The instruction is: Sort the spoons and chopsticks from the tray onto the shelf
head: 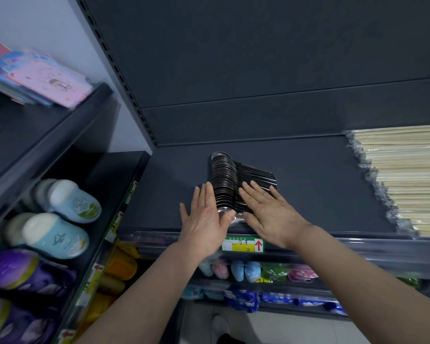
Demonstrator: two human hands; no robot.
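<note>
Pale wall [35, 23], light floor [286, 327]

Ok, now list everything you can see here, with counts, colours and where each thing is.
shelf: one, dark grey, centre
spoon stack: one nested row, silvery-dark metal, middle of shelf
chopstick bundles: many, pale wood in clear wrap, shelf's right end
price label: one, green and yellow with red arrow, shelf front edge
clog slippers: at least two, light blue, left rack
plush slippers: count unclear, purple, lower left rack
packets: several, pink and blue, upper left rack
small slippers: several, pink, blue, green, shelf below
left-hand grip: one, open flat beside stack's left side
right-hand grip: one, open flat on spoon handles
</note>
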